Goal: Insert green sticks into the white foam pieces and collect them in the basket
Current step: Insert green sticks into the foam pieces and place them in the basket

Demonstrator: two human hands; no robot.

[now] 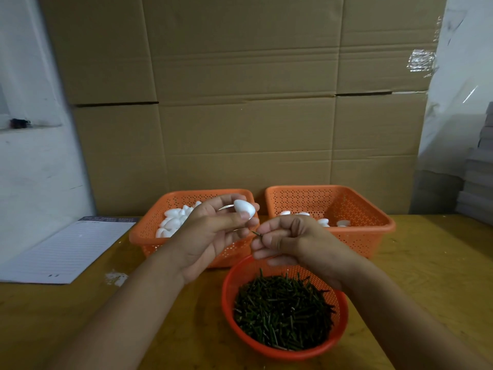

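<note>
**Foam egg and green stick meet above the baskets**

Foam piece point(244, 208), white and egg-shaped, is pinched between the thumb and fingertips of the left hand point(213, 233), raised in front of the left basket point(149, 231). Just beside it, the right hand point(288, 241) has its fingers curled around a thin green stick point(256, 233), whose tip pokes out toward the foam without quite touching it.

Both hands hover over a round red bowl point(344, 313) heaped with short green sticks point(282, 308), near the front edge of the surface point(426, 276). Behind them stand two orange perforated baskets side by side: the left one holds a pile of white foam pieces point(172, 222); the right basket point(368, 212) holds only a few, partly hidden by the right hand.

A lined notepad point(66, 249) lies at the left of the yellowish wooden surface, with a scrap of white debris point(116, 278) near it. Large cardboard sheets point(240, 102) form the backdrop, flanked by a white wall point(32, 156) at left and plastic-wrapped stacks point(477, 169) at right.
</note>
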